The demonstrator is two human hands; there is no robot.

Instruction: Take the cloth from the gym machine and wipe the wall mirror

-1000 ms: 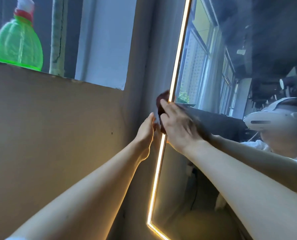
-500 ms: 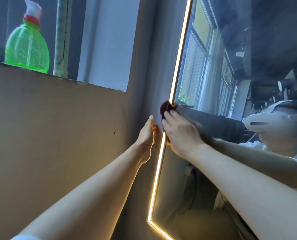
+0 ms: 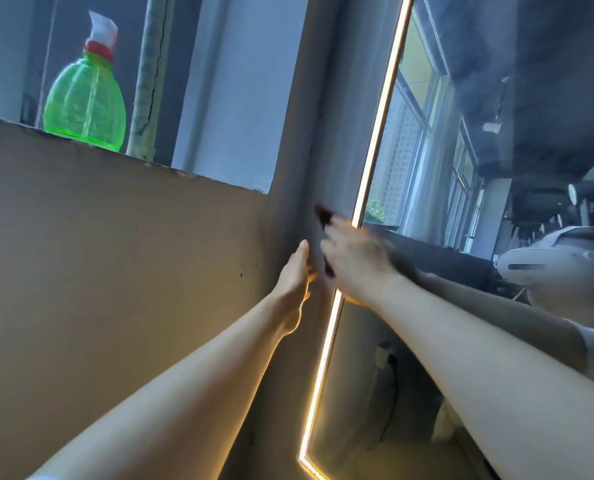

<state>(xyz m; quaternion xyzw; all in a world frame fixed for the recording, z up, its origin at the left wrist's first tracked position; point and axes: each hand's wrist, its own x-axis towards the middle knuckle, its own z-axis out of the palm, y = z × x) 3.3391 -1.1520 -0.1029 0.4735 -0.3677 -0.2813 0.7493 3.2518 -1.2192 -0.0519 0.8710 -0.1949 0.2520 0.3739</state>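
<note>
The wall mirror [image 3: 437, 140] fills the right side, with a glowing light strip [image 3: 378, 119] along its left edge. My right hand [image 3: 354, 261] presses a dark reddish cloth [image 3: 323, 216] against the mirror's left side frame, just left of the strip; the hand is blurred and most of the cloth is hidden under it. My left hand [image 3: 294, 278] lies with straight fingers flat on the wall corner beside the mirror frame, holding nothing.
A green spray bottle [image 3: 84, 98] with a red collar stands on the window ledge [image 3: 122, 155] at upper left. The brown wall [image 3: 115, 254] runs below the ledge. The mirror reflects windows and a person wearing a white headset [image 3: 558, 261].
My right hand and the cloth have slid left off the light strip onto the mirror's side frame. My left hand stays on the wall. The view has shifted a little.
</note>
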